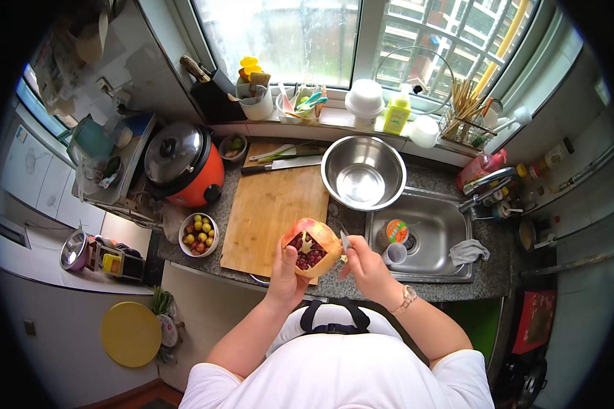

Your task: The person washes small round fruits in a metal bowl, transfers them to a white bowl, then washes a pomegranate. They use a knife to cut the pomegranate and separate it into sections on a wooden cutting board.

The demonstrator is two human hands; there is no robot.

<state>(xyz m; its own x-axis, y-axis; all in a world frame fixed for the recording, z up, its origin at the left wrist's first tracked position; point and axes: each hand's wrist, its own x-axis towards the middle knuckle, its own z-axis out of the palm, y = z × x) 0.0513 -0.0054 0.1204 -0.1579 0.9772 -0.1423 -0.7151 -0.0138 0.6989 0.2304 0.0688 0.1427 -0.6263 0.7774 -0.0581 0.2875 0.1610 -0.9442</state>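
Note:
A large pomegranate (327, 236) rests in my left hand (287, 278), held above the front right corner of a wooden cutting board (266, 214). Part of its rind is cut away, so dark red seeds and a pale star-shaped membrane show. My right hand (368, 268) grips a small knife (344, 239), its blade at the right side of the fruit. The knife's handle is mostly hidden in my fingers. Beyond the fruit stands a stainless steel bowl (363, 174) with nothing visible inside. A cleaver (286, 164) lies across the back of the board.
The steel sink (440, 230) at right holds a jar with an orange lid (396, 231), a small plastic cup (394, 253) and a grey cloth (469, 252). Left of the board are a bowl of small round fruit (198, 235) and an orange rice cooker (192, 179).

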